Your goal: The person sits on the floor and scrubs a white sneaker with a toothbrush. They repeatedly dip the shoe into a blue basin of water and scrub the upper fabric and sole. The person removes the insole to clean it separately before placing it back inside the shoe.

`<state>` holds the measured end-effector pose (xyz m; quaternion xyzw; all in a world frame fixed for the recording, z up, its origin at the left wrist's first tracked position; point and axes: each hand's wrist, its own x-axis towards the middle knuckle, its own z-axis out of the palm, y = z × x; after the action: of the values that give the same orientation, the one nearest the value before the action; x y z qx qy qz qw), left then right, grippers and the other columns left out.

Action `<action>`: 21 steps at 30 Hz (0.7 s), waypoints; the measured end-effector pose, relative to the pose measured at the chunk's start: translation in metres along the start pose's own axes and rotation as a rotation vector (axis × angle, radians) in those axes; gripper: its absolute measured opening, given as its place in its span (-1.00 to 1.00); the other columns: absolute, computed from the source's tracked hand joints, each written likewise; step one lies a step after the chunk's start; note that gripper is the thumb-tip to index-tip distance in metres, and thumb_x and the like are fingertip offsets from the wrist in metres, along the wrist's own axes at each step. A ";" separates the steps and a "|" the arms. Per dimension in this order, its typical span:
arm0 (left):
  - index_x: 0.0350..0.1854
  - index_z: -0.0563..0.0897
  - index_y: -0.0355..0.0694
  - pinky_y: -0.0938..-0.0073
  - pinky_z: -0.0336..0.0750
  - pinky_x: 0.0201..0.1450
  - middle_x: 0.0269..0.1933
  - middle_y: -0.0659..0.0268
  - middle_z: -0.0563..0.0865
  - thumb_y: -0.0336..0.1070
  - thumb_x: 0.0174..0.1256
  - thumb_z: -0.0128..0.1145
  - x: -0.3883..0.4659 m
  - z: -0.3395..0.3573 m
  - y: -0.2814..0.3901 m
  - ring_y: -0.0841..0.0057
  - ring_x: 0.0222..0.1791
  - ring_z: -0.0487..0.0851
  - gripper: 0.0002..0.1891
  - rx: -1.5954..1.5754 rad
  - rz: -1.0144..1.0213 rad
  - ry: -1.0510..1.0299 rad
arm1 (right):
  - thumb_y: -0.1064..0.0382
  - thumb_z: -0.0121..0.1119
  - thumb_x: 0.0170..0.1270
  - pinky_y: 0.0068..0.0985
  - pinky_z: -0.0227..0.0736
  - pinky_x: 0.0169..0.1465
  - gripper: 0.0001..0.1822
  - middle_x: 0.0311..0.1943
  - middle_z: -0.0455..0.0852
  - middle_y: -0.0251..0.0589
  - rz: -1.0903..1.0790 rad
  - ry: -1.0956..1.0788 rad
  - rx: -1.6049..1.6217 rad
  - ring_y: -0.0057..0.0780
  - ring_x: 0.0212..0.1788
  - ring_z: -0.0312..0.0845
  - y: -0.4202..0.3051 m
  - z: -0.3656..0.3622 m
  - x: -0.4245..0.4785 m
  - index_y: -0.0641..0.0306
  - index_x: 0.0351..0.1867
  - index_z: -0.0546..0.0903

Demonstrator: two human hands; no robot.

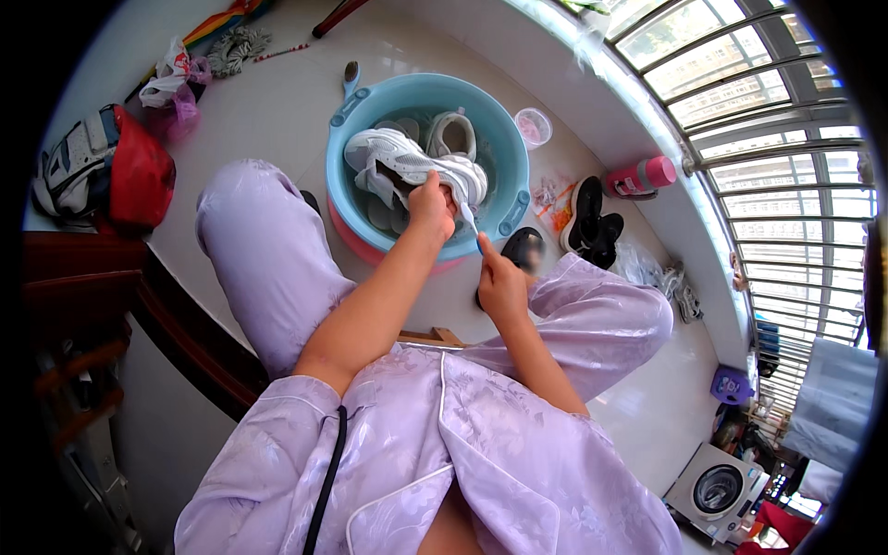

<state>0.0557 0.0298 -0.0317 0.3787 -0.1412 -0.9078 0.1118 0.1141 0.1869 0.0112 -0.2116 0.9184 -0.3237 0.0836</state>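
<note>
A white sneaker [402,154] is tilted over a light-blue plastic basin [334,166]. My left hand [431,207] grips its edge near one end. My right hand [502,283] is closed around the handle of a slim toothbrush-like brush [467,212], white at the head end and blue near the fingers. The brush head meets the sneaker's end close to my left fingers; its bristles are hidden. Another white shoe [452,133] sits in the basin's water behind the held one. Pale shapes, perhaps more footwear, show under the sneaker. A pink basin [347,232] shows beneath the blue one.
A scrub brush [352,78] lies by the basin's far left rim. To the right stand a clear plastic cup [533,129], black shoes [590,220] and a pink bottle [642,177]. A red bag [141,173] is at left. A barred window [777,152] runs along the right wall.
</note>
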 end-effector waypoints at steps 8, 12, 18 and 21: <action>-0.04 0.45 -0.29 0.47 0.52 -0.21 -0.12 0.22 0.61 -0.12 0.39 -0.16 -0.001 -0.002 0.005 0.45 -0.19 0.62 -0.67 -0.012 -0.037 0.022 | 0.39 -0.05 0.19 -0.17 0.37 -0.32 -0.55 -0.44 0.58 0.09 -0.049 0.008 -0.039 0.02 -0.42 0.51 -0.007 0.003 0.011 0.05 0.16 0.42; -0.06 0.46 -0.23 0.48 0.51 -0.24 -0.14 0.26 0.62 -0.06 0.36 -0.12 0.002 -0.006 -0.005 0.47 -0.22 0.63 -0.66 -0.036 -0.008 -0.012 | 0.38 -0.04 0.18 -0.19 0.39 -0.27 -0.59 -0.43 0.59 0.12 -0.012 0.017 0.050 0.03 -0.38 0.52 -0.008 -0.003 0.021 0.08 0.10 0.48; -0.01 0.45 -0.20 0.39 0.47 -0.03 -0.06 0.26 0.61 0.10 0.38 -0.26 0.009 -0.013 0.003 0.43 -0.08 0.59 -0.54 -0.056 -0.087 -0.063 | 0.31 -0.05 0.18 -0.17 0.39 -0.22 -0.59 -0.41 0.61 0.05 -0.080 -0.085 -0.112 0.00 -0.34 0.54 -0.024 -0.001 0.073 -0.06 0.09 0.49; 0.07 0.42 -0.24 0.34 0.43 0.07 0.01 0.20 0.58 0.19 0.36 -0.36 0.006 -0.013 0.005 0.35 0.01 0.56 -0.42 -0.075 -0.086 -0.077 | 0.32 -0.04 0.18 -0.21 0.40 -0.24 -0.60 -0.41 0.63 0.01 -0.087 -0.132 -0.128 -0.04 -0.34 0.55 -0.016 -0.022 0.066 -0.08 0.07 0.52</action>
<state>0.0614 0.0214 -0.0427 0.3448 -0.0949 -0.9303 0.0815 0.0538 0.1585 0.0370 -0.2770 0.9197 -0.2529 0.1159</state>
